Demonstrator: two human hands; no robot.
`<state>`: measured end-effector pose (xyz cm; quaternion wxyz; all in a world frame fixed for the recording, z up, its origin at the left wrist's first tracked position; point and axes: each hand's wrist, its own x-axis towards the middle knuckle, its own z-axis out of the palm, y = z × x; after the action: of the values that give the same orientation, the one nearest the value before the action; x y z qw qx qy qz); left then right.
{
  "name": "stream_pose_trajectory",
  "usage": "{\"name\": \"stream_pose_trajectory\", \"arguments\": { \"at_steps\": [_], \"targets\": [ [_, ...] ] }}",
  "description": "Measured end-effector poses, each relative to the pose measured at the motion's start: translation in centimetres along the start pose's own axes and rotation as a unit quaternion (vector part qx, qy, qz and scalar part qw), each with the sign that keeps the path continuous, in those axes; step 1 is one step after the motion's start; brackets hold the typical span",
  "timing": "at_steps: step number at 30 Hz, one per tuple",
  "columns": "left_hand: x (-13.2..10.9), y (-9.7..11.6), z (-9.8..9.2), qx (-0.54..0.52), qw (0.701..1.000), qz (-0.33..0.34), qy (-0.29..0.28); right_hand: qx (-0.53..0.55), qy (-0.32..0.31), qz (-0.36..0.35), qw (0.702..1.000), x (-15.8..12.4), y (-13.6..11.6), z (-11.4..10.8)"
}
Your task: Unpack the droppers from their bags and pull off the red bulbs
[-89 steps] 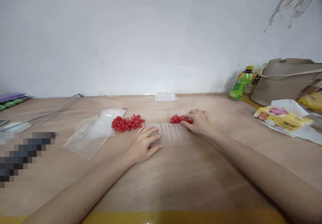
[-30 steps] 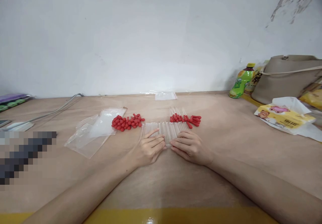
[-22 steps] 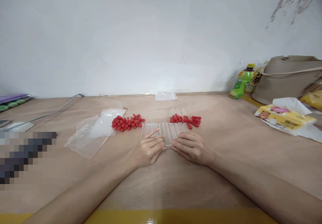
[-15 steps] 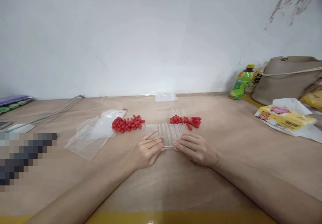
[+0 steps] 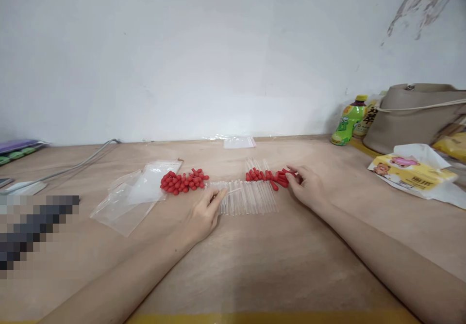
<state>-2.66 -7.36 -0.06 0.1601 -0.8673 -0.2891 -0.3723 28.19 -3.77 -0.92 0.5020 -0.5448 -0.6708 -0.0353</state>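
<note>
Clear thin tubes [image 5: 251, 199] lie side by side in a row on the brown table. My left hand [image 5: 206, 212] is over the row's left end, its thumb and finger pinched on one clear tube [image 5: 233, 190] that points right. At the right, my right hand [image 5: 306, 184] has its fingertips at the edge of the red-bulbed droppers [image 5: 271, 175]; whether it grips one is hidden. Some clear stems stick out behind those red bulbs. A heap of loose red bulbs [image 5: 182, 181] sits behind and left of my left hand.
Clear plastic bags [image 5: 134, 195] lie left of the heap, and a small bag [image 5: 239, 142] lies by the wall. A green bottle [image 5: 348, 121], a beige handbag [image 5: 407, 115] and a yellow-white package [image 5: 411, 171] stand or lie at the right. A grey cable [image 5: 82, 161] runs at the left.
Both hands have left the front of the tube row. My left hand has picked up one tube; my right hand has moved right and back to the red bulbs.
</note>
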Motion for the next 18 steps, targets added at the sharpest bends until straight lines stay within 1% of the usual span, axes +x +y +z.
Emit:
{"name": "stream_pose_trajectory", "arguments": {
  "at_steps": [2,4,7,10,12,15,18],
  "targets": [
    [0.05,-0.02,0.02,-0.003,1.000,-0.012,0.005,0.008,0.002,0.032,0.999,0.06,0.32,0.14],
    [0.20,0.09,-0.07,-0.007,1.000,-0.012,0.017,0.016,-0.001,0.040,0.999,0.06,0.36,0.26],
    [0.42,0.31,-0.26,-0.024,0.999,0.000,0.036,0.008,-0.003,0.009,1.000,0.12,0.29,0.37],
    [0.52,0.39,-0.40,-0.030,0.999,0.013,0.043,-0.019,0.010,-0.034,0.999,0.32,0.47,0.39],
    [0.56,0.36,-0.45,-0.028,0.998,0.022,0.046,-0.038,0.008,-0.054,0.998,0.45,0.70,0.38],
    [0.60,0.28,-0.48,-0.028,0.998,0.031,0.049,-0.062,-0.008,-0.067,0.996,0.57,0.96,0.39],
    [0.64,0.20,-0.46,-0.033,0.997,0.038,0.053,-0.073,0.010,-0.065,0.995,0.60,1.05,0.37]
  ]
}}
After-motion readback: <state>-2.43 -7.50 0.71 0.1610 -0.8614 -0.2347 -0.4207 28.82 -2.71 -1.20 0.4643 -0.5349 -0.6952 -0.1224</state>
